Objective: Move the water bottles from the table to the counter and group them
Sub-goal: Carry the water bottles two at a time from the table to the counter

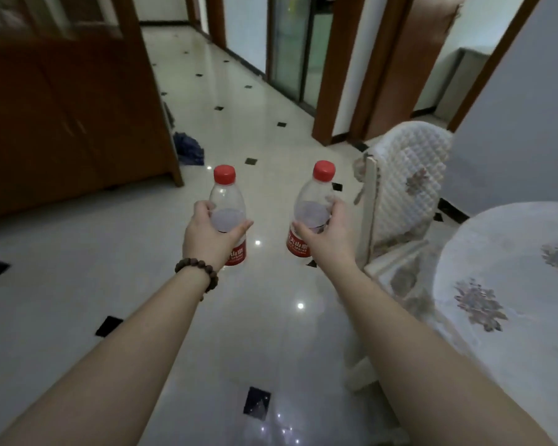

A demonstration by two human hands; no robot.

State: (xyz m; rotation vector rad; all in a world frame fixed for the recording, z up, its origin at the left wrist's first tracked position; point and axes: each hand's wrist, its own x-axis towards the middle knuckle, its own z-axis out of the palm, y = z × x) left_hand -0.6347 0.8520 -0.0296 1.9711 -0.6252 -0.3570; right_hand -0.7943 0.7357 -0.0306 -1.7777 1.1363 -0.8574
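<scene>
Two clear water bottles with red caps and red labels are held upright in the air over the tiled floor. My left hand (208,235) grips the left bottle (226,201) round its middle; a bead bracelet sits on that wrist. My right hand (327,235) grips the right bottle (313,204) round its middle, above the label. The bottles are about a hand's width apart, at the same height. The table (509,275), under a pale floral cloth, lies at the right edge. No counter shows in this view.
A chair (409,175) with a quilted white cover stands right of the right bottle, beside the table. A dark wooden cabinet (62,123) fills the left. Glossy white floor (239,98) with small black tiles runs ahead into a hallway with doorways. A blue cloth (189,148) lies by the cabinet.
</scene>
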